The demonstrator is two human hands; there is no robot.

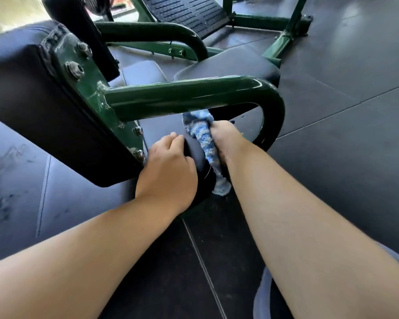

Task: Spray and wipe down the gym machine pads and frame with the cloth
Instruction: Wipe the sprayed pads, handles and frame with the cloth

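In the middle of the frame, the fingers (217, 129) of the right hand (226, 138) are curled tight around the blue and white cloth (202, 137). The cloth is squeezed against the side of a small round pad (197, 158). Just to the left, the left hand (168, 169) holds that pad, and its fingers (175, 138) bend over the top edge to keep it from moving.

The shiny green bar (187, 95) curves right above the cloth. A big pad (21, 93) fills the upper left. The dark floor (343, 134) lies below.

The cloth is all bunched up, so it may miss spots on the pad. Its loose end hangs low and could drag on the floor and get dirty. The right knuckles could bump the green bar if the wipe goes up too far.
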